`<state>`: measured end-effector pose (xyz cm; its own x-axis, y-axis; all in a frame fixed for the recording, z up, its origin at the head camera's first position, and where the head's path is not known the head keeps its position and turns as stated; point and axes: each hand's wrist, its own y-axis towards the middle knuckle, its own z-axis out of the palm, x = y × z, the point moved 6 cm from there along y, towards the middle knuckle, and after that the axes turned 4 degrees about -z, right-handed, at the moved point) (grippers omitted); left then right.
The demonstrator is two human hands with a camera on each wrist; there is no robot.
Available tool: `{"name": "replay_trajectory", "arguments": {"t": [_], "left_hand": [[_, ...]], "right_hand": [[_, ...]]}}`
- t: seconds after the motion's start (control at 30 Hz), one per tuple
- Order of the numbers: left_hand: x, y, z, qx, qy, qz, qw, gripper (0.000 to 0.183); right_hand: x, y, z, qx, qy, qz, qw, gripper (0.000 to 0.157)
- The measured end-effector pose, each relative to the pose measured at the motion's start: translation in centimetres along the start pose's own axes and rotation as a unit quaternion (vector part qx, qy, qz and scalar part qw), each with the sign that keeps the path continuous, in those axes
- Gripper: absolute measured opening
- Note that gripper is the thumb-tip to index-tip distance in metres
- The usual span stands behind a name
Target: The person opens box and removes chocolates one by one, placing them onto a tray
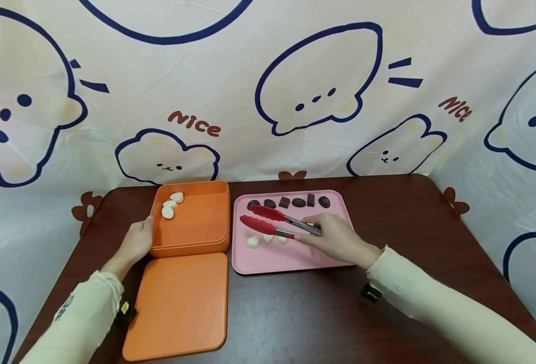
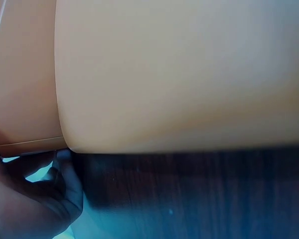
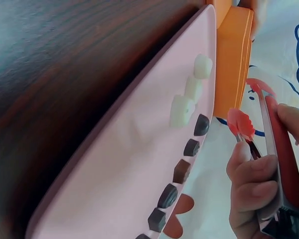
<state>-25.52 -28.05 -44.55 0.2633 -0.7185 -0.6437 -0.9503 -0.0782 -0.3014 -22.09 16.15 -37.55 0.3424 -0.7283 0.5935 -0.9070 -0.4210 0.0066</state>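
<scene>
My right hand (image 1: 338,240) grips a pair of tongs (image 1: 260,223) with red tips. The tips stand apart above the pink tray (image 1: 272,263), and nothing is between them. Three white chocolates (image 1: 253,242) lie on the tray under the tongs. Along its far edge runs a row of several dark chocolates (image 1: 299,202). My left hand (image 1: 136,241) holds the orange box (image 1: 202,217) by its left side; the left wrist view shows curled fingers (image 2: 72,179) at its edge. Inside the box, three white chocolates (image 1: 168,212) sit near the left wall.
An orange lid (image 1: 181,303) lies flat in front of the box, close to its near edge. The pink tray stands just right of the box on the dark wooden table (image 1: 304,318). A printed cloth (image 1: 240,151) hangs behind the table and at its sides.
</scene>
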Motion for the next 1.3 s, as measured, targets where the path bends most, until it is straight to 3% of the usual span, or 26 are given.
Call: {"name": "replay_trajectory", "arguments": {"t": [0.43,0.67,0.9,1.07,1.3], "left_hand": [[0.0,-0.1,0.1,0.011,-0.006,0.0,0.9999,0.075],[-0.4,0.0,0.1,0.003,-0.001,0.007,1.0,0.067],[-0.4,0.1,0.1,-0.008,-0.001,0.006,1.0,0.063],[-0.4,0.2,0.1,-0.007,0.005,0.012,0.9999,0.061],[0.0,0.4,0.0,-0.012,0.012,0.019,0.9997,0.061]], "right_hand": [[1.7,2.9,1.5,-0.004,-0.012,-0.008,1.0,0.021],[2.6,4.3,2.1,0.002,-0.021,0.018,1.0,0.055],[4.1,5.7,2.2,-0.014,-0.035,-0.011,0.999,0.028],[5.1,6.5,2.3,-0.025,-0.038,-0.023,0.999,0.026],[6.8,8.1,4.1,0.01,-0.035,-0.019,0.999,0.028]]}}
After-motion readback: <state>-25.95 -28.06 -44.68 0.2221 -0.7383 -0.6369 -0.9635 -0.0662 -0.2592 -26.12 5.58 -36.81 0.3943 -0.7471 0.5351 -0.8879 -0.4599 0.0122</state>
